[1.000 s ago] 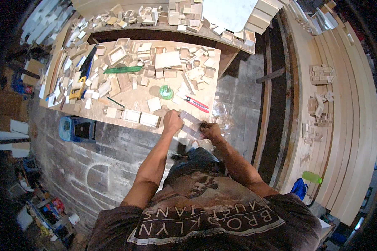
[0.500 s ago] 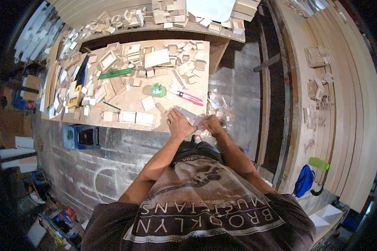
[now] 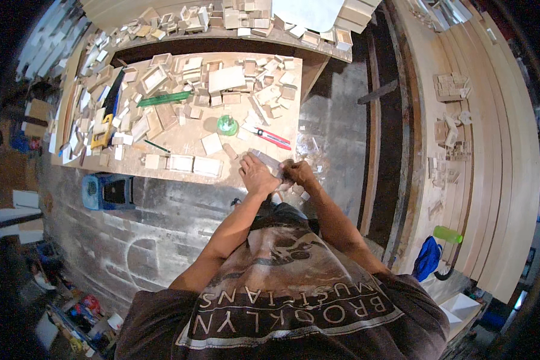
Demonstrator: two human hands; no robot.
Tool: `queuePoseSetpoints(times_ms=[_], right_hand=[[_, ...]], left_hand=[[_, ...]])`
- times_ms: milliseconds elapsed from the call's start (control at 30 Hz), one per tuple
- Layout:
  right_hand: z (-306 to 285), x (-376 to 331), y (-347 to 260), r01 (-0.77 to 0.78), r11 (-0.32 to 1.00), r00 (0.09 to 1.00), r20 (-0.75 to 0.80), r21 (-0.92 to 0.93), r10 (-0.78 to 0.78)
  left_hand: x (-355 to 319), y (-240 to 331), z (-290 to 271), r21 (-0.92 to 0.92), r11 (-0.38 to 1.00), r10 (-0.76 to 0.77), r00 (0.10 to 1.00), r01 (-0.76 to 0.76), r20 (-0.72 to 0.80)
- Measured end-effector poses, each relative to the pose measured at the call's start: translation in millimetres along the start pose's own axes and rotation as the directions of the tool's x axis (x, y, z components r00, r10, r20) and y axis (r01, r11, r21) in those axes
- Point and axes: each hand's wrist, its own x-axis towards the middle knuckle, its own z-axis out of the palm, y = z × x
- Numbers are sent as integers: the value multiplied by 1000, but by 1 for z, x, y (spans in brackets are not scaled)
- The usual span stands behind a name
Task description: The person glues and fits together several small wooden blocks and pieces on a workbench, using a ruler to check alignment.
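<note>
My left hand presses down on a flat greyish piece at the near right corner of the workbench, its fingers bent over the piece's near side. Beside it, my right hand is closed in a pinch at the piece's right end, just past the bench edge. What its fingers hold is too small and dark to make out. Past my hands lie red-handled cutters and a round green container. A small wooden block and a square wooden piece are left of my left hand.
Small wooden boxes and offcuts crowd the workbench, with a green strip and a yellow-handled saw among them. Two pale trays line the front edge. A blue stool stands on the floor. Stacked boards run along the right.
My right hand has shifted slightly, staying close to the right end of the flat piece. My left hand keeps its place on it. The view has tilted a little.
</note>
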Motion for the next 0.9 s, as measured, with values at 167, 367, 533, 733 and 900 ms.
queuePoseSetpoints(times_ms=[167,367,533,733,900], right_hand=[[-6,6,-1,-32,997,998,49,71,29],[-21,6,-14,29,999,987,154,41,-35],[-17,9,-21,-10,989,982,184,-151,38],[-17,13,-16,319,800,894,-118,-509,-432],[-2,-6,-93,507,385,820,292,-771,-493]], left_hand=[[0,-1,-2,46,999,-3,1000,2,22],[-2,1,-8,40,999,-8,1000,8,15],[1,-10,12,29,1000,15,993,-12,-119],[-5,-9,1,4,1000,25,995,-24,-98],[-5,-12,11,-20,1000,8,991,-11,-136]])
